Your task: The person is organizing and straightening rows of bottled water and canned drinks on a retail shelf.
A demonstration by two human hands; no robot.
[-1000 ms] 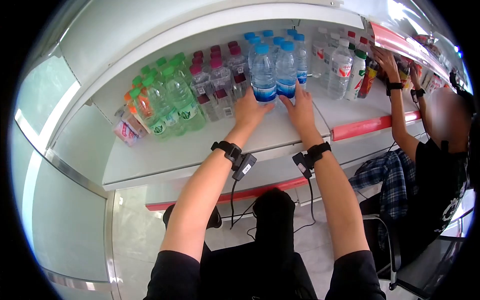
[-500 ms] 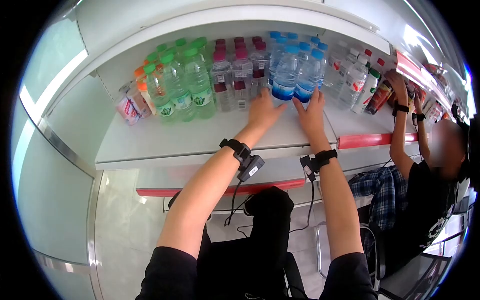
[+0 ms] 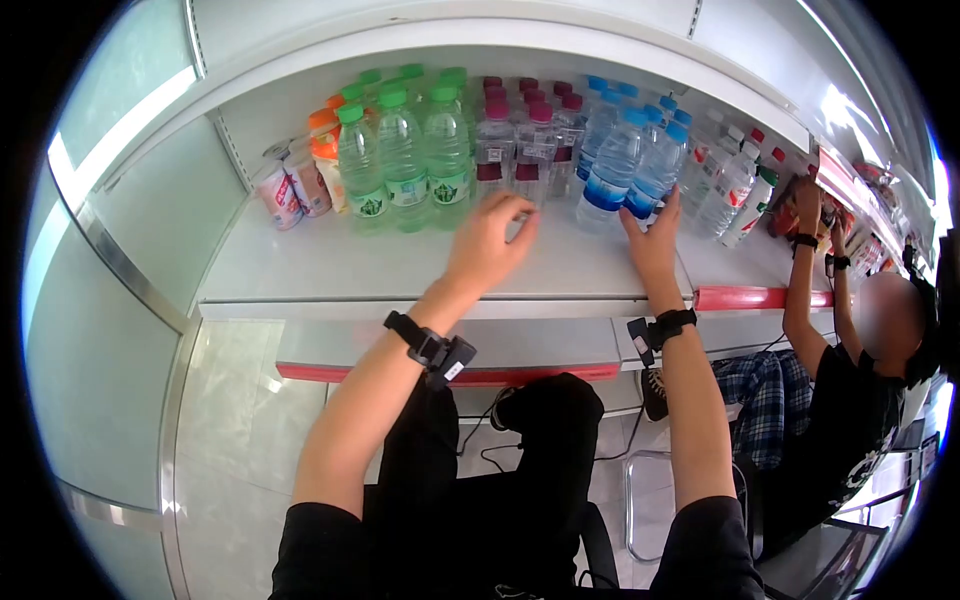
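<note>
My left hand (image 3: 492, 240) hangs over the front of the shelf with loosely bent fingers and a gap at the thumb. Nothing is in it. It is near the purple-capped bottles (image 3: 533, 150) and partly covers their lower ends. My right hand (image 3: 655, 243) has its thumb and fingers on either side of the base of a blue-capped water bottle (image 3: 661, 162), which stands slightly tilted in view. Beside it, a second blue-capped water bottle (image 3: 612, 170) stands in the front of its group, untouched.
Green-capped bottles (image 3: 404, 155), orange-capped bottles (image 3: 327, 155) and cans (image 3: 278, 195) stand on the left of the white shelf (image 3: 330, 265). Further right are clear bottles (image 3: 728, 192) and a red price strip (image 3: 755, 298). A co-worker (image 3: 850, 400) reaches into the right section. Another shelf hangs above.
My left hand has moved left, away from the blue-capped bottles, its fingers now curled. My right hand stays at the right front blue-capped bottle. The whole view has shifted slightly.
</note>
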